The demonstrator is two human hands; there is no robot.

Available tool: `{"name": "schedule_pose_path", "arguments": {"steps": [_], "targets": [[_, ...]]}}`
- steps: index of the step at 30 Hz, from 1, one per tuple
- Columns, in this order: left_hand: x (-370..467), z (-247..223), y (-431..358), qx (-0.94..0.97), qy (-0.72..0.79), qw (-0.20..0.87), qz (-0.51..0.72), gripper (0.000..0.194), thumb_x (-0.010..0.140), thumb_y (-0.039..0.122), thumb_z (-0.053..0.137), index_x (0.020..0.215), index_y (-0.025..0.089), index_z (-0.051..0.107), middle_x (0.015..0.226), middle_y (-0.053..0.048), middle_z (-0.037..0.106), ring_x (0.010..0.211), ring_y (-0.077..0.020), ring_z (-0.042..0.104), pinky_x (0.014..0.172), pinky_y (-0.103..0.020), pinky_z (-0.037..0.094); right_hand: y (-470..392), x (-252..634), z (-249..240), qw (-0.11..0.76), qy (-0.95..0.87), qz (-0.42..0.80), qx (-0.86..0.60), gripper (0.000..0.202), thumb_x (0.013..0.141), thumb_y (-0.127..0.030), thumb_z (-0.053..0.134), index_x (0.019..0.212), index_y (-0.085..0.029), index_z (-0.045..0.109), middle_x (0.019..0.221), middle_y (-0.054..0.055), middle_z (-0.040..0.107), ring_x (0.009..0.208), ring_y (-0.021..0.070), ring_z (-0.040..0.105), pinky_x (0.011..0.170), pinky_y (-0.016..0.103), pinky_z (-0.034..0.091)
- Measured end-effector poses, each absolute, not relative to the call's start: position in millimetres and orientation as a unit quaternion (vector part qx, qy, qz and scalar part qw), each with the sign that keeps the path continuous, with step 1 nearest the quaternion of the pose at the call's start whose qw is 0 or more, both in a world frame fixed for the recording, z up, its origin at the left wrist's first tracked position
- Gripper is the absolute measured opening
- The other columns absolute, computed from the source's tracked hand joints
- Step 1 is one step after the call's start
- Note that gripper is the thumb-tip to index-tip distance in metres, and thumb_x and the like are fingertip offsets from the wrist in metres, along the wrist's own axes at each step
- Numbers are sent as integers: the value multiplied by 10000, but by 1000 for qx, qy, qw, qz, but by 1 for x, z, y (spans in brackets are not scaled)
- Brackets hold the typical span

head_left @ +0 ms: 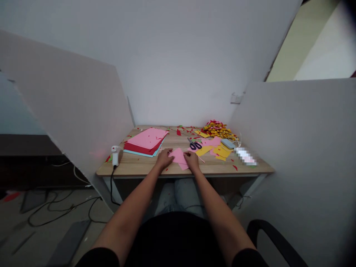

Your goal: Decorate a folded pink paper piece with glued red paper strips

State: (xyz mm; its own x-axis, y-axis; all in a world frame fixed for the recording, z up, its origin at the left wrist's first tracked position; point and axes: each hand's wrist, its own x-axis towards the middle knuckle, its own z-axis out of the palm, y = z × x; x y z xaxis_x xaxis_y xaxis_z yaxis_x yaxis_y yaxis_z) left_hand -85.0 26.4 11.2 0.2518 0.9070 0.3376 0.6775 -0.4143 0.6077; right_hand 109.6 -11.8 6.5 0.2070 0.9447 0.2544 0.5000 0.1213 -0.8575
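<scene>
A piece of pink paper (178, 156) lies near the front edge of the table, between my two hands. Another pink piece (183, 167) shows partly beneath it. My left hand (164, 159) has its fingers closed on the paper's left edge. On the opposite side, my right hand (191, 160) pinches the right edge, with the fingertips close together. Just beyond my right hand are dark-handled scissors (195, 145), lying with their blades pointing away to the left. Pink and yellow paper pieces (204, 150) are spread around them.
A stack of pink, red and blue sheets (147, 139) lies on the left. A white hot glue gun (115, 156) with a cord stands at the left edge. Folded yellow and pink pieces (218, 129) are heaped at back right, near a blue-grey box (228, 143) and a pixelated object (246, 156).
</scene>
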Motion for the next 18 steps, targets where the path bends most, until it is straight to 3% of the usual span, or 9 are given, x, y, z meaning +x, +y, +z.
{"name": "schedule_pose_path", "arguments": {"steps": [8,18], "targets": [[-86,13,22,808,503,135,274,439,947,385,649,1329,179,583,1392,-123,570,1253,-290,572,1050,-549,489,-12,113,8,459,-579,211,-640,320,981,-372,629,1237,-179,635,1257,90,652,1060,222,663,905,436,576],[-86,13,23,799,507,125,298,431,951,384,643,1322,173,581,1328,-116,605,1186,-269,609,1011,-520,519,-9,110,5,493,-572,212,-620,316,980,-375,631,1224,-174,638,1235,87,660,1048,219,667,901,435,576]]}}
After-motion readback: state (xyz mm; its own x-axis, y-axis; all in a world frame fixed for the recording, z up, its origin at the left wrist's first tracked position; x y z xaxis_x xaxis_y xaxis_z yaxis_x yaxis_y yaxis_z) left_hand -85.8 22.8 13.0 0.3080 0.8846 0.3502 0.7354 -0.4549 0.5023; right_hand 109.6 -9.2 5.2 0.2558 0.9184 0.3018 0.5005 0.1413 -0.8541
